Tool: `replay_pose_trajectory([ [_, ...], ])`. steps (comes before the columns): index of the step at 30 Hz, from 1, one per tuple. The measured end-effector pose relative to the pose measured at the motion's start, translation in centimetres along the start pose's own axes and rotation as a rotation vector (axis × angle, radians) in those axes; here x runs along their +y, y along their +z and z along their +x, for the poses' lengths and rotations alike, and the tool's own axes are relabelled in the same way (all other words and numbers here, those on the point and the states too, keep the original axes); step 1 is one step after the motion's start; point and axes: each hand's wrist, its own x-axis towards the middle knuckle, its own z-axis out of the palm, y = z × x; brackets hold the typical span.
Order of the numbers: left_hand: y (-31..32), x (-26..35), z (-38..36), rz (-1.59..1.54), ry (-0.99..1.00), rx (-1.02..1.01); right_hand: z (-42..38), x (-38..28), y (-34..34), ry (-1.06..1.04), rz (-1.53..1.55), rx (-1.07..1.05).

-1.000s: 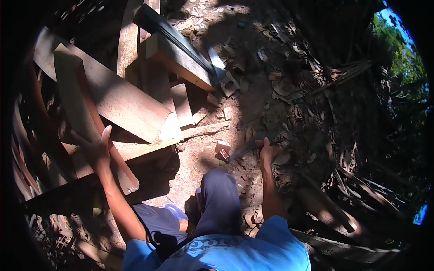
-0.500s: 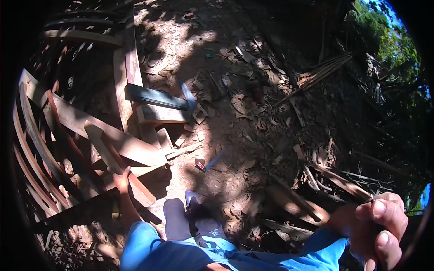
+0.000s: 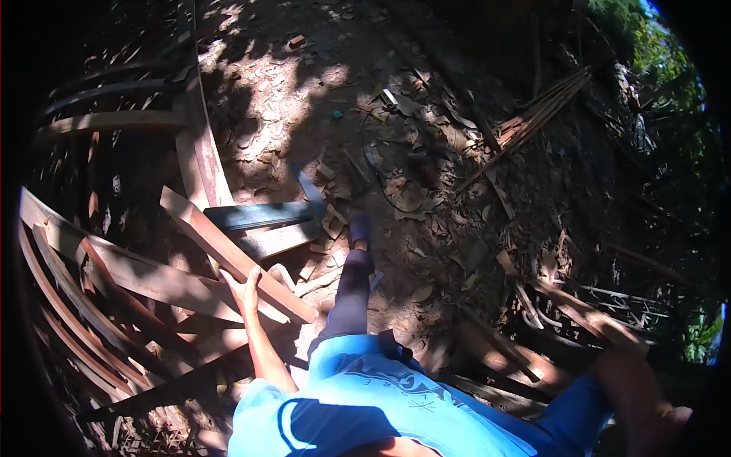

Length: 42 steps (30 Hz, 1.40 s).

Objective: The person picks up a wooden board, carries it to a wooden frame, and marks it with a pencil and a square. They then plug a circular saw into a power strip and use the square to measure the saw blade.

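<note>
On the lumber pile at lower left, the plank (image 3: pixel 236 255) lies slanted across other boards (image 3: pixel 145 278), one end up toward the dark beam (image 3: pixel 263 215), the other low near the person's knee. Left hand (image 3: pixel 245 289) rests on the plank's lower half, palm down, fingers spread and reaching up along the wood, thumb out to the side; looks more like a steadying press than a closed grip. Left arm runs nearly straight from the blue shirt (image 3: pixel 365 404) up to the plank, elbow slightly bent. Risk, as a judgement: the plank sits loose on a crossed, uneven stack, so a push or pull with an open palm could let it slide or pivot and pinch the fingers against the boards under it; rough sawn edges also mean splinters for a bare hand. Footing is another worry: one leg (image 3: pixel 352 282) is stretched far forward onto dirt ground (image 3: pixel 304 91) strewn with wood scraps (image 3: pixel 327 221) and dry leaves, so weight is split wide and a slip or a trip on debris seems possible. Right hand (image 3: pixel 647 411) is at the lower right edge, blurred and partly cut off by the frame; cannot tell if it is open, closed or holding anything. It hangs well apart from the plank, near broken sticks (image 3: pixel 548 114) and branches in shadow
</note>
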Motion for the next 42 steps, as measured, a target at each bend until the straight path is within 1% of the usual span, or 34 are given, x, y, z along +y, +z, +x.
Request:
replay_pose_trajectory([
  [1,3.9,0.7,2.1,-0.057,-0.004,0.004,-0.8,4.9,0.6,-0.188,0.144,0.093],
  [3,8.3,1.3,8.8,-0.267,0.104,-0.404,-1.1,14.4,1.2,0.065,0.203,0.032],
  [4,13.3,-0.7,10.5,-0.268,-0.026,-0.257,-2.6,20.8,1.2,0.179,0.213,0.107],
  [5,17.9,0.5,11.6,-0.285,-0.153,-0.105,-5.6,28.2,1.2,0.301,0.226,0.192],
  [6,21.8,1.9,12.0,-0.271,-0.165,-0.041,-9.3,35.0,1.0,0.438,0.223,0.291],
  [7,24.1,6.9,12.0,-0.235,-0.161,0.014,-12.1,42.6,3.7,0.721,-0.358,0.161],
  [8,27.4,5.1,13.5,-0.267,-0.154,-0.05,-17.5,47.6,4.9,1.192,-0.277,0.114],
  [9,29.9,5.3,14.2,-0.403,-0.294,-0.147,-24.7,51.4,5.9,1.38,-0.031,0.166],
  [10,32.1,7.0,14.7,-0.418,-0.269,-0.186,-30.3,52.7,8.3,1.587,-0.006,0.24],
  [11,33.8,9.7,14.7,-0.47,-0.362,-0.243,-35.9,52.5,9.6,1.785,0.095,0.175],
  [12,35.4,12.4,14.8,-0.387,-0.422,-0.233,-39.8,51.3,10.6,1.892,0.128,0.029],
  [13,37.5,11.3,15.4,-0.565,-0.467,-0.365,-44.2,49.4,11.9,1.877,0.131,-0.049],
  [14,39.7,12.2,15.4,-0.526,-0.513,-0.267,-45.1,47.8,12.4,1.887,0.128,-0.29],
  [15,41.6,13.1,15.6,-0.584,-0.522,-0.275,-45.7,46.4,12.8,1.883,0.126,-0.531],
  [16,42.5,16.3,15.3,-0.717,-0.608,-0.315,-46.3,45.0,12.8,1.807,0.178,-0.63],
  [17,44.2,15.8,15.4,-0.744,-0.531,-0.354,-46.8,44.1,12.6,1.723,0.229,-0.722],
  [18,47.2,12.7,15.6,-0.791,-0.561,-0.245,-47.1,44.0,12.3,1.718,0.288,-0.737],
  [19,47.9,14.8,15.1,-0.851,-0.568,-0.275,-47.4,44.1,11.6,1.718,0.341,-0.755],
  [20,49.4,13.8,15.0,-0.909,-0.574,-0.279,-47.2,44.9,11.0,1.763,0.38,-0.75],
  [23,53.1,13.6,14.8,-0.902,-0.583,-0.239,-48.2,49.6,8.5,1.813,0.411,-0.753],
  [24,54.4,13.3,14.7,-0.903,-0.579,-0.207,-50.8,51.2,8.0,1.945,0.553,-0.676],
  [26,55.5,17.8,13.3,-0.87,-0.523,-0.206,-52.2,56.5,7.4,1.821,0.508,-0.713],
  [28,57.7,20.0,11.2,-0.874,-0.538,-0.091,-53.6,62.7,6.5,1.67,0.498,-0.768],
  [29,57.7,24.6,10.2,-0.861,-0.464,-0.096,-54.2,65.3,6.8,1.598,0.512,-0.761],
  [30,58.6,25.6,9.0,-0.806,-0.517,-0.014,-54.6,65.8,6.2,1.56,0.523,-0.758],
  [31,59.5,26.2,7.6,-0.766,-0.573,0.072,-54.7,66.3,5.0,1.574,0.568,-0.754],
  [32,60.4,22.4,6.9,-0.806,-0.503,-0.003,-54.3,67.9,4.7,1.564,0.603,-0.737],
  [33,60.6,23.9,6.3,-0.87,-0.488,-0.06,-54.0,69.5,4.1,1.549,0.629,-0.726],
  [35,60.8,27.0,2.9,-1.016,-0.475,-0.15,-53.4,71.3,2.4,1.446,0.663,-0.845],
  [36,61.5,28.5,1.7,-1.064,-0.453,-0.034,-52.8,72.1,1.8,1.391,0.673,-0.902],
  [39,62.1,29.1,-1.1,-1.148,-0.449,0.018,-51.6,73.6,1.0,1.202,0.642,-1.007],
  [40,62.2,29.0,-2.0,-1.108,-0.453,0.088,-51.9,74.1,1.2,1.149,0.621,-1.041],
  [41,62.1,29.0,-2.8,-1.11,-0.424,0.103,-51.6,74.4,1.4,1.096,0.596,-1.073],
  [42,62.0,29.1,-3.4,-1.113,-0.395,0.112,-51.1,74.3,1.5,1.098,0.584,-1.082],
])
